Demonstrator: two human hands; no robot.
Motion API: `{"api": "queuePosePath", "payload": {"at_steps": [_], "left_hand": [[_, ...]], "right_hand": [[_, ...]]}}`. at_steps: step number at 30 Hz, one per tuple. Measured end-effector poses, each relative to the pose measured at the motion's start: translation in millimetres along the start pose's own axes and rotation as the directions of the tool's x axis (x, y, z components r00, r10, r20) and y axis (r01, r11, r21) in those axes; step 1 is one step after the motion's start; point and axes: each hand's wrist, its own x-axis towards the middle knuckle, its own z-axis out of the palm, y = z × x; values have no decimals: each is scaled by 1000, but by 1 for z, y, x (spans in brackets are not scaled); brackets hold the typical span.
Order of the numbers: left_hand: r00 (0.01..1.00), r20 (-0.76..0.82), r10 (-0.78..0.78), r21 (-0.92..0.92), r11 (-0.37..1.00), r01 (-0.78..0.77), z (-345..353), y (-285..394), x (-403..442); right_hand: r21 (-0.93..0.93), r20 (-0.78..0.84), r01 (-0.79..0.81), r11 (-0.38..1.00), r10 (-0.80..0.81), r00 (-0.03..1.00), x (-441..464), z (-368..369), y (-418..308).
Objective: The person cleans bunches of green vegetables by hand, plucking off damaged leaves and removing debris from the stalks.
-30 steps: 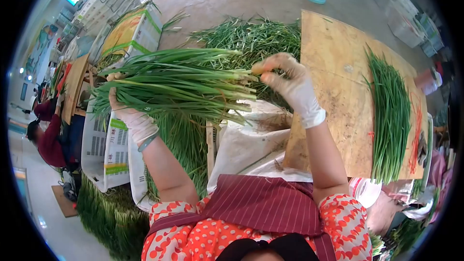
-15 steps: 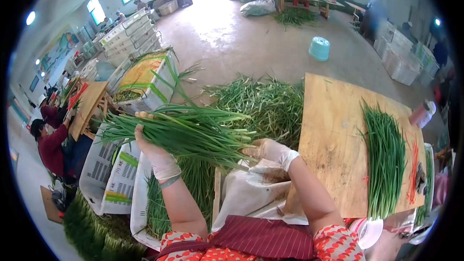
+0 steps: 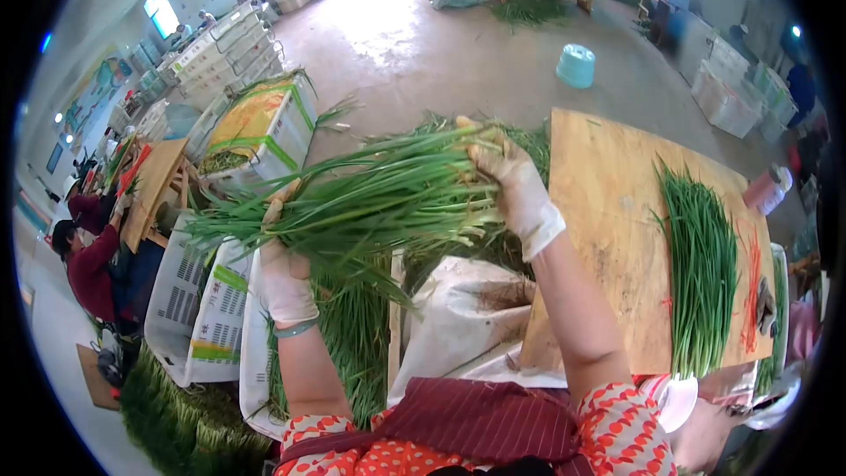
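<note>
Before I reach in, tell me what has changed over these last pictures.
The right hand has moved from the lower side of the held bunch's cut ends up to their upper side, away from the wearer. The left hand still holds the leafy end. The bundle on the board and the blue tub on the floor stayed put.

Red-patterned sleeves (image 3: 621,423); pinstriped maroon apron (image 3: 480,419); turquoise tub (image 3: 575,66).
</note>
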Motion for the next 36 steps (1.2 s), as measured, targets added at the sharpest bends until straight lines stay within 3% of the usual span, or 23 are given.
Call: {"api": "queuePosePath", "payload": {"at_steps": [2, 4, 6, 7, 8, 10, 12, 14, 17, 18, 20, 22, 24, 26, 28, 32, 34, 35, 36], "left_hand": [[997, -76, -4, 51, 999, 8, -24, -7, 4], [973, -184, 139, -106, 981, -161, -16, -10, -4], [981, -176, 76, -76, 993, -90, -29, -5, -1], [993, -78, 87, -174, 980, -100, -44, -7, 6], [994, 20, 108, -271, 958, -98, -57, -10, 12], [991, 25, 130, -271, 955, -119, -50, -15, 18], [984, 9, 178, -470, 869, -153, -53, -18, 27], [986, -37, 160, -398, 903, -161, -47, -22, 23], [982, -61, 178, -324, 927, -188, -43, -25, 22], [976, -36, 216, -327, 920, -216, -42, -25, 24], [969, -20, 245, -321, 917, -238, -39, -28, 23], [946, -40, 322, -367, 876, -314, -36, -30, 25], [950, -90, 300, -336, 889, -313, -26, -26, 19], [946, -146, 290, -310, 895, -322, -21, -24, 13], [944, -147, 295, -280, 903, -326, -17, -23, 9], [894, 104, 435, -337, 861, -380, -16, -27, 1], [910, 66, 409, -386, 851, -355, -17, -22, -9], [920, -72, 384, -312, 868, -387, -16, -19, -15], [908, -213, 360, -236, 883, -406, -14, -15, -19]], "right_hand": [[8, 7, -19, 1000, 19, 1000, -8, 1, 2], [15, 18, -45, 999, 45, 999, -13, 3, 12], [-150, -72, 141, 979, -153, 986, -15, 6, 27], [-216, -134, 209, 954, -241, 961, -17, 13, 29], [-216, -135, 208, 954, -240, 961, -20, 17, 30], [-140, -240, 164, 977, -194, 951, -26, 20, 32], [-97, -282, 167, 981, -188, 941, -26, 16, 42], [54, -282, 155, 986, -134, 950, -27, 12, 46], [115, -267, 137, 984, -102, 958, -32, 11, 37], [115, -269, 131, 985, -96, 958, -32, 9, 38], [87, -403, -46, 995, 77, 912, -30, 2, 42], [28, -393, -80, 996, 84, 916, -33, -6, 41], [56, -102, -343, 938, 347, 932, -34, -7, 25], [-261, 8, -321, 910, 334, 942, -30, -17, 21], [-241, 51, -337, 910, 359, 932, -27, -10, 12], [-290, -75, -378, 879, 373, 925, -14, 4, 21], [-109, -202, -482, 869, 455, 867, -12, 6, 32], [27, -135, -410, 912, 410, 902, -15, 7, 43], [-58, -125, -356, 933, 347, 930, -14, 2, 54]]}}
